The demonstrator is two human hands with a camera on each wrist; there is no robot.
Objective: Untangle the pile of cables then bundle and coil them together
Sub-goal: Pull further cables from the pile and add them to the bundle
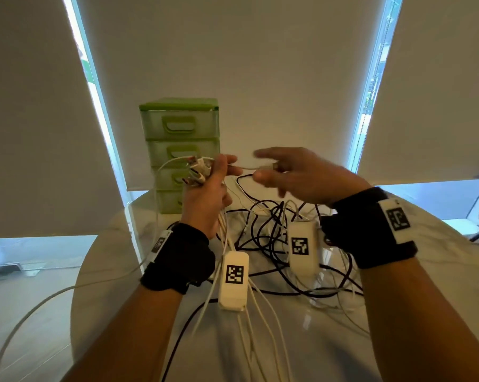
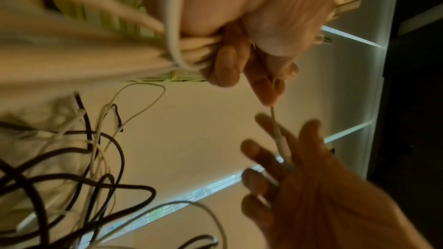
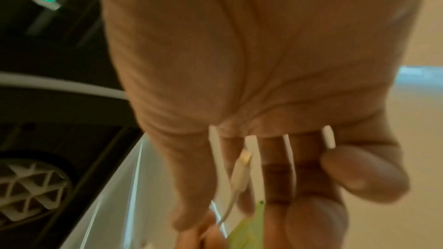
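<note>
My left hand (image 1: 219,172) is raised above the table and grips a bundle of white cables (image 2: 196,48), whose plug ends (image 1: 197,169) stick out past its fingers. Its thumb and a finger also pinch one thin white cable (image 2: 273,116). That cable runs right to a white connector (image 1: 268,167), which lies against the straight, spread fingers of my right hand (image 1: 261,166). The right hand does not curl round the connector (image 3: 242,169). Below both hands a tangle of black and white cables (image 1: 274,238) lies on the table.
The round white table (image 1: 315,340) carries a green drawer unit (image 1: 180,150) at its far edge, just behind my left hand. One white cable (image 1: 39,304) trails off the table's left side toward the floor. Blinds hang close behind.
</note>
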